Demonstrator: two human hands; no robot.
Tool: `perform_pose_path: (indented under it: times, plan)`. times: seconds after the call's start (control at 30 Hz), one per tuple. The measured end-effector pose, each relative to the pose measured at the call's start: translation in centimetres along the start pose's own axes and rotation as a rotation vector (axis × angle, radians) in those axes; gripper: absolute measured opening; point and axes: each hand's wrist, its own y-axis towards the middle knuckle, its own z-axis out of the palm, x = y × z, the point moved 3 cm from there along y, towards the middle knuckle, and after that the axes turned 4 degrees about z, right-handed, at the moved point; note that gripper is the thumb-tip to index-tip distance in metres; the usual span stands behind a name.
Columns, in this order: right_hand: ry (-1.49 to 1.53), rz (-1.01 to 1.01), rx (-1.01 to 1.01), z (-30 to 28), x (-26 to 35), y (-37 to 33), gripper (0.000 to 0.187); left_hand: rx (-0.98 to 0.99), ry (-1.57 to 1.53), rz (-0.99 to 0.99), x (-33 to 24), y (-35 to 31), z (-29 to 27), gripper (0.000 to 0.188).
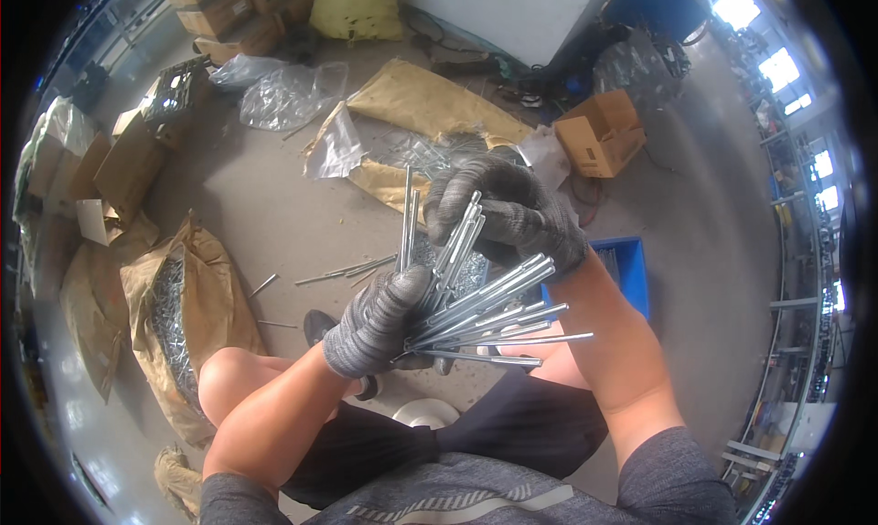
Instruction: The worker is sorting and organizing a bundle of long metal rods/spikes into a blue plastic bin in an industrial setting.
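My left hand (382,316), in a grey knit glove, is closed around a bundle of thin silvery metal rods (489,307). The rods fan out upward and to the right from the fist, at differing angles. My right hand (503,209), gloved alike, is curled at the upper tips of the middle rods, its fingers behind them and its thumb side to their right. Its fingertips are partly hidden. Below and behind the hands, a pile of small shiny metal pieces (474,267) shows in part.
Loose rods (347,271) lie on the floor left of the hands. A brown paper sack (215,278) of metal pieces stands by my left knee. A blue bin (633,267) is at the right. Farther off are a torn paper sack (430,95), a cardboard box (599,133) and clear plastic bags (291,95).
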Motion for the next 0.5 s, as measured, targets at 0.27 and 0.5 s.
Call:
perform_pose_path:
  times: [0.27,0.5]
  plan:
    - [0.037,0.003,0.099,0.1,-0.3,0.8,0.026,-0.025,-0.048,0.011,0.7,0.0,-0.2,0.091]
    - [-0.074,0.053,0.174,-1.2,-2.7,0.5,0.052,-0.038,-0.175,0.132,-0.3,0.5,-0.1,0.095]
